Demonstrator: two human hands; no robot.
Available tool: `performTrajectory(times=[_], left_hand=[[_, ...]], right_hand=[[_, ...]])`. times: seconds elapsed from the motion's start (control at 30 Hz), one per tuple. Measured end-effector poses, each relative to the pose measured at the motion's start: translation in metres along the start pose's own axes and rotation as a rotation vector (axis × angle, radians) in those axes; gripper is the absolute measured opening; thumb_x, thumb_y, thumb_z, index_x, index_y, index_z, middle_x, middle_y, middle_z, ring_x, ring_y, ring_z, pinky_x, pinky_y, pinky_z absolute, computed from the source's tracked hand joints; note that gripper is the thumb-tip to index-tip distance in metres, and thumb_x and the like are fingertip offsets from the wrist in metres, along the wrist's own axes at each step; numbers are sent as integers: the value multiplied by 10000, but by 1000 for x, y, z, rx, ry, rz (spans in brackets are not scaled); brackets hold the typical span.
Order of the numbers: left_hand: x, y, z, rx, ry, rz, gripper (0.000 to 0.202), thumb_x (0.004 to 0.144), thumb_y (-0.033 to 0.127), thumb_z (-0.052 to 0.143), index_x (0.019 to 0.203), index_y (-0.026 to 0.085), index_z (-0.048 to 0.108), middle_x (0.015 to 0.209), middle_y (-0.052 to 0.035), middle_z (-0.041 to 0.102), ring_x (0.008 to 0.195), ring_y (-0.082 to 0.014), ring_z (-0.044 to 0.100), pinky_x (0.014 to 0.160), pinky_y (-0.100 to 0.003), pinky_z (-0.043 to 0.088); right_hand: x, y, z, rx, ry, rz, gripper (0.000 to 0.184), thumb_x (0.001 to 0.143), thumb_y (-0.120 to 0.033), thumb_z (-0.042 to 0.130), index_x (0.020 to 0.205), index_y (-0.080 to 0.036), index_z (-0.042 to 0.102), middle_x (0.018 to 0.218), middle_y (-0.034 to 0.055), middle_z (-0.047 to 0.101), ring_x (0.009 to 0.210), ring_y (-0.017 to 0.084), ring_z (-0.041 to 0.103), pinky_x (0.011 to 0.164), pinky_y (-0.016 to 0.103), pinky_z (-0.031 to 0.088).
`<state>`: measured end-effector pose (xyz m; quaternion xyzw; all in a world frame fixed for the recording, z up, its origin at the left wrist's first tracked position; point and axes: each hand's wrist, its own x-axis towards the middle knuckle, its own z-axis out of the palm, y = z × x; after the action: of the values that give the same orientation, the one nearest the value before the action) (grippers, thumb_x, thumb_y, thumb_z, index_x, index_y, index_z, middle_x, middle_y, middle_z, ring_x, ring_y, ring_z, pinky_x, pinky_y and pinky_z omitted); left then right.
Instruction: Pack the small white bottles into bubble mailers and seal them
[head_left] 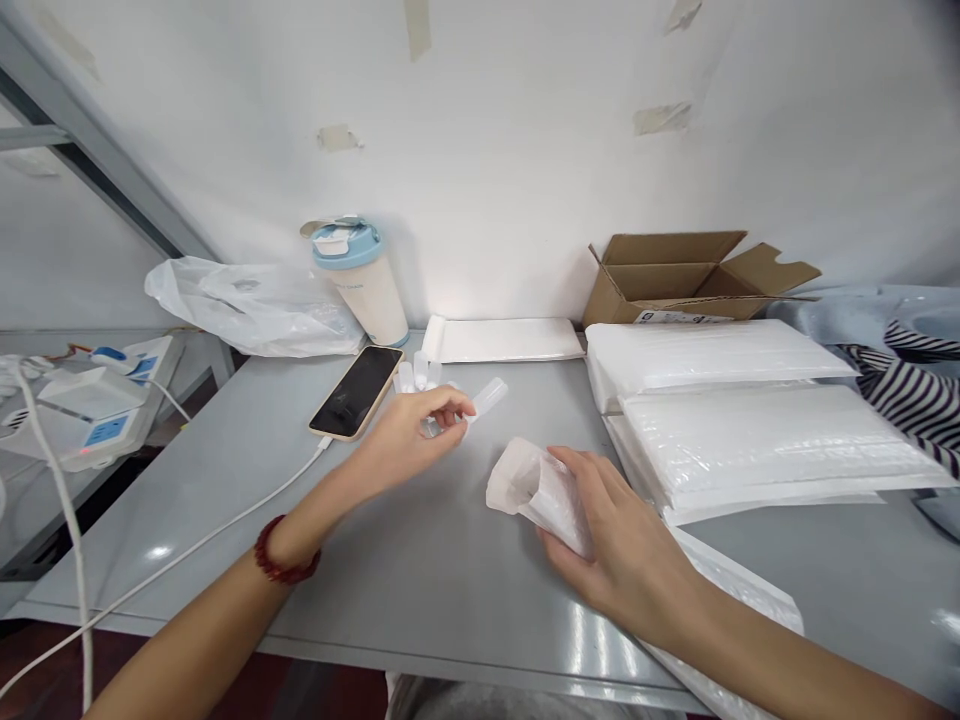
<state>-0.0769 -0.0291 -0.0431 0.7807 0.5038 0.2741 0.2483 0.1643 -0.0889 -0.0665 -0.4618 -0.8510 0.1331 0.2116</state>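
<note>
On near desk | left hand fingers pinched on clear tube | right hand fingers clamped on white bag | risk: light pinch, clear tube may slip, roll away

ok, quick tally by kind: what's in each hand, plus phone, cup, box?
clear tube, in left hand: 1
white mailer, in right hand: 1
phone: 1
lidded cup: 1
cardboard box: 1
Total: 5

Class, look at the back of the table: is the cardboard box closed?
No, the cardboard box stands with its top flaps folded open.
</note>
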Motion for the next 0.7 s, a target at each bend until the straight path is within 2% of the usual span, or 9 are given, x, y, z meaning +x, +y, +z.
performTrajectory(times=[0.13,0.2,0.33,0.53,0.63,0.7], left_hand=[[-8,14,-21,-115,-275,-36,100,824,204,534,897,194,601,828,8,637,744,-123,583,658,-227,460],[-11,17,-22,-99,-374,-27,111,814,181,535,900,194,603,790,16,637,718,-119,582,634,-219,451],[-16,23,-15,-34,-489,61,187,804,95,484,883,194,622,777,26,658,702,-110,589,648,-217,434],[-19,33,-6,-23,-486,99,201,855,149,454,916,200,639,879,5,663,788,-134,582,674,-227,416],[-19,31,4,-22,-484,64,176,881,220,444,826,186,607,774,14,624,694,-124,546,614,-227,393],[-17,27,10,2,-415,-1,204,884,261,443,725,179,542,654,32,556,602,-114,495,564,-227,366]], right_hand=[[0,0,0,17,-8,7,553,784,-204,515,1281,-199,272,1086,108,534,936,246,549,722,392,518],[-1,-1,0,26,-8,1,550,784,-197,512,1278,-209,269,1066,99,534,916,239,548,704,383,516],[0,-2,0,35,-5,-14,556,781,-183,510,1278,-216,264,1081,102,535,932,245,546,709,385,514],[1,-1,2,47,-16,-52,567,778,-168,507,1293,-194,270,1102,119,534,962,259,541,750,409,506],[0,-1,3,50,-13,-57,559,783,-161,498,1295,-193,276,1099,119,538,962,259,542,760,412,502],[0,-1,3,51,-14,-56,553,785,-162,497,1294,-195,282,1097,116,541,957,256,542,759,410,501]])
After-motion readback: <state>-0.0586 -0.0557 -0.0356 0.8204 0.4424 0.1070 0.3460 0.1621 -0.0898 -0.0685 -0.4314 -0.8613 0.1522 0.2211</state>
